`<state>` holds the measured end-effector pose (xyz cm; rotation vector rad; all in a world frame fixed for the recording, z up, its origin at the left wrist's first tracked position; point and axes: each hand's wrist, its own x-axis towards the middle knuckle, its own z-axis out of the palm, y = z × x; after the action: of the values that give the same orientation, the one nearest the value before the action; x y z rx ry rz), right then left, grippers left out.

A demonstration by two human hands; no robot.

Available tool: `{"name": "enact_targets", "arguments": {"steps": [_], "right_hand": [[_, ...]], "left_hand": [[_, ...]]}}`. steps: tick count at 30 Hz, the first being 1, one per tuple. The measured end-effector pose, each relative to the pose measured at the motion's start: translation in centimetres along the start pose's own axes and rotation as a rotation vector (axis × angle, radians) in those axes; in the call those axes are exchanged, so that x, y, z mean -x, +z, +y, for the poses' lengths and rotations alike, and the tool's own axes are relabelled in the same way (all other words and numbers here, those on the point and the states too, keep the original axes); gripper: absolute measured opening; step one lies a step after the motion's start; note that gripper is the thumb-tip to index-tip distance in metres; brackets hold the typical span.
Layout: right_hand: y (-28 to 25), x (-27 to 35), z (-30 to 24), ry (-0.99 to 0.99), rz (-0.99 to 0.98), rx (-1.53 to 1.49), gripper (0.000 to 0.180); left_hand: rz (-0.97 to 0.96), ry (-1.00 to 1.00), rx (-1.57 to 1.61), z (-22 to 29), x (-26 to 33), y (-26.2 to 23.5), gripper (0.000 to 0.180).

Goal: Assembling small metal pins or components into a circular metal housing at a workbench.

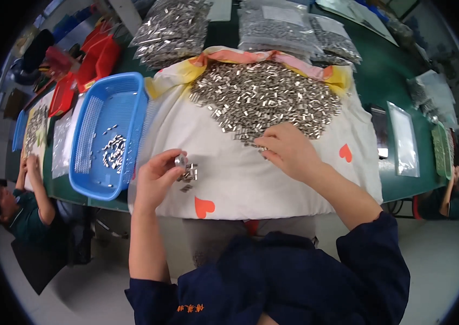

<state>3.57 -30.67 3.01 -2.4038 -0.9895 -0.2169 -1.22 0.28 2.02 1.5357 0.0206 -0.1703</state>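
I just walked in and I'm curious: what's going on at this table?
Someone is working bare-handed over a white cloth. The left hand holds a round metal thing, with some small metal pieces right by it. The right hand has its fingertips at the near edge of a big pile of similar pieces; whether it grips any is hard to tell. More pieces lie in the blue basket to the left.

And there lie small silvery metal pieces [273, 97] on a wide white cloth [262, 187], blue oblong plastic basket [118, 105] just left!
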Motion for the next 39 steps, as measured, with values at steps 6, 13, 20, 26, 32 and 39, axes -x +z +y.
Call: {"name": "enact_targets", "arguments": {"steps": [6, 13, 20, 26, 32, 39], "right_hand": [[-0.3, 0.3, 4.8, 0.376, 0.447, 0.079, 0.023], [-1.3, 0.3, 12.3, 0.698, 0.279, 0.420, 0.044], [2.2, -2.7, 11.0, 0.475, 0.347, 0.449, 0.049], [2.2, -4.9, 9.5, 0.438, 0.357, 0.428, 0.047], [2.3, -6.4, 4.4, 0.172, 0.456, 0.292, 0.037], [5.0, -6.5, -1.5, -0.059, 0.005, 0.278, 0.007]], "left_hand": [[0.022, 0.001, -0.017, -2.0, 0.6, -1.0, 0.035], [0.035, 0.016, 0.067, -2.6, 0.4, -0.9, 0.035], [0.005, -0.050, -0.012, -1.5, 1.4, -0.7, 0.033], [-0.083, -0.003, -0.114, -0.8, 2.0, -1.0, 0.031], [-0.027, -0.043, -0.092, -0.8, 1.2, -1.7, 0.030], [-0.240, -0.086, -0.160, 1.0, -2.3, 0.7, 0.029]]}}
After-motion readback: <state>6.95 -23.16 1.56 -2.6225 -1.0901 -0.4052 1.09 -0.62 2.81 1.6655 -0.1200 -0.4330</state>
